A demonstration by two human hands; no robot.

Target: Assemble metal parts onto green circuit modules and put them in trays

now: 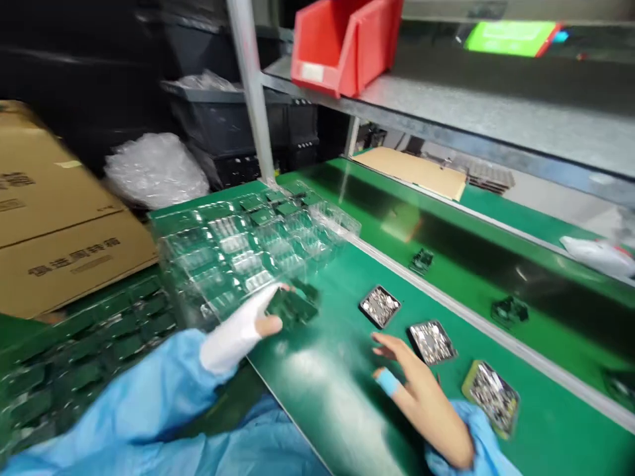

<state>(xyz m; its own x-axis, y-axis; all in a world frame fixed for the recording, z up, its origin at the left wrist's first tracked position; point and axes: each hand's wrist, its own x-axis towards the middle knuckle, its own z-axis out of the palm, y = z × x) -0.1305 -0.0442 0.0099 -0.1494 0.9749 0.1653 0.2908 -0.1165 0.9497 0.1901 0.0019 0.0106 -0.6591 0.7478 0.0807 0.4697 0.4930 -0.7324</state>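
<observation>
My left hand [245, 327], in a white fingerless glove, grips a dark green circuit board [292, 305] between thumb and fingers. The board is blurred and hangs beside the clear plastic tray [223, 248], over the bench's near edge. My right hand [421, 393] hovers above the green bench top [342, 370] with its fingers apart and nothing in them; blue tape wraps one finger. Closest to it are a square dish of small metal parts [431, 342], a second dish [380, 306] further left, and a yellowish-rimmed dish [492, 398] near my right sleeve.
Several circuit boards [272, 210] sit in the tray's far pockets; more boards [99, 350] lie in trays at lower left. A cardboard box [64, 218] stands left. Behind the bench rail [476, 320] run a few small assemblies [421, 261]. A red bin [347, 49] rests on the shelf overhead.
</observation>
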